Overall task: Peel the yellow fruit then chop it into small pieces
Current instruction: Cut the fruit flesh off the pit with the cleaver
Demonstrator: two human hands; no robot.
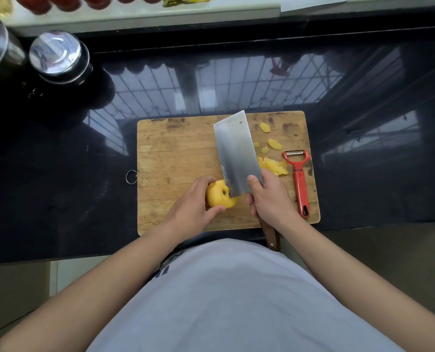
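A peeled yellow fruit with a dark hollow in its top lies on the wooden cutting board, near the front edge. My left hand grips it from the left, fingers over the far side and thumb on the near side. My right hand holds a cleaver by its brown handle, thumb pressed on the blade. The blade's near end sits against the fruit's right side. Yellow peel scraps lie on the board to the right of the blade.
A red peeler lies along the board's right edge. Two steel lidded containers stand at the back left of the glossy black counter. Red fruits sit on a white ledge at the top.
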